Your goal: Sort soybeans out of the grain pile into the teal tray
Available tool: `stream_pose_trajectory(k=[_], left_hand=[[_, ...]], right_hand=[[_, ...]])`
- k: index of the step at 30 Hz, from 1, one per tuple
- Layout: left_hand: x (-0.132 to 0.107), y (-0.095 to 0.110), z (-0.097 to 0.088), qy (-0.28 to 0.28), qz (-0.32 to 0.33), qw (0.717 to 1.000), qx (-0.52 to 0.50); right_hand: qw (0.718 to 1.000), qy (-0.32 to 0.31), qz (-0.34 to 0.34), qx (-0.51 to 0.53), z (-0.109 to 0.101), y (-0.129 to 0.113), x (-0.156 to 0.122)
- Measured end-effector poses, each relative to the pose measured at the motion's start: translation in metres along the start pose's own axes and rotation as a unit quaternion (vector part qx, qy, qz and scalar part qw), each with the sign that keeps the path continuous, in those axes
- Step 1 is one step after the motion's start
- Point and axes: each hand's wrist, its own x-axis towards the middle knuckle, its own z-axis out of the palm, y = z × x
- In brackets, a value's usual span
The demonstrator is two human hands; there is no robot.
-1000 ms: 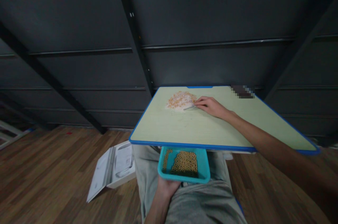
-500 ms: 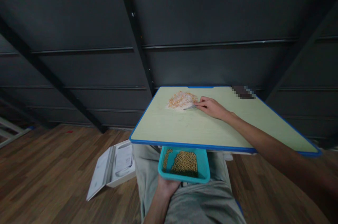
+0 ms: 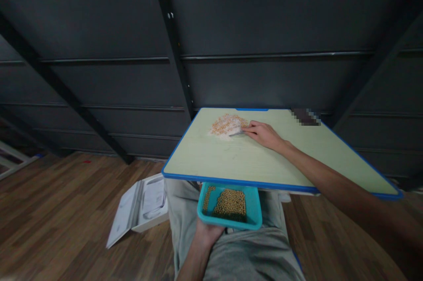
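Observation:
My right hand (image 3: 262,133) reaches across a pale green table with a blue rim (image 3: 231,181). Its fingers are pinched on a small metal tool (image 3: 236,131) whose tip touches a heap of white grains mixed with yellow beans (image 3: 226,125) at the far side. Below the table's near edge, over my lap, my left hand (image 3: 205,233) holds a turquoise tray (image 3: 254,210) from underneath. The tray contains a pile of yellow beans (image 3: 231,204), with a thin row of them in its left compartment.
An open white box (image 3: 142,208) lies on the wooden floor to my left. A dark metal wall with slanted beams (image 3: 172,47) stands behind the table. A white frame (image 3: 9,157) shows at the far left.
The tool's tip has moved a little further into the heap. The view shifted slightly; the tray and left hand stay where they were.

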Motion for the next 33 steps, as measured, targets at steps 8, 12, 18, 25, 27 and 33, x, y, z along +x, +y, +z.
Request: stream_pose_trajectory(k=[8, 12, 18, 25, 27, 33], left_hand=[[0.0014, -0.0013, -0.0036, -0.015, -0.005, 1.000, -0.010], [0.0011, -0.0006, -0.0037, -0.021, -0.012, 0.999, -0.022], [0.0001, -0.0017, -0.0033, 0.020, -0.002, 0.999, -0.026], [0.0028, -0.0020, -0.0075, 0.016, -0.003, 0.999, -0.027], [0.0032, -0.0017, -0.0076, 0.010, -0.002, 1.000, -0.026], [0.0013, -0.0012, -0.0043, 0.013, -0.003, 1.000, -0.020]], right_hand=[[1.000, 0.016, -0.002, -0.019, 0.0030, -0.0017, 0.0034], [1.000, 0.021, -0.004, -0.016, 0.0023, -0.0018, 0.0042], [0.999, 0.034, 0.004, -0.005, 0.0008, -0.0013, 0.0042], [0.998, 0.058, 0.018, 0.030, 0.0004, -0.0010, 0.0048], [0.998, 0.058, 0.017, 0.030, 0.0000, -0.0011, 0.0047], [0.996, 0.072, 0.027, 0.045, -0.0043, -0.0042, 0.0044]])
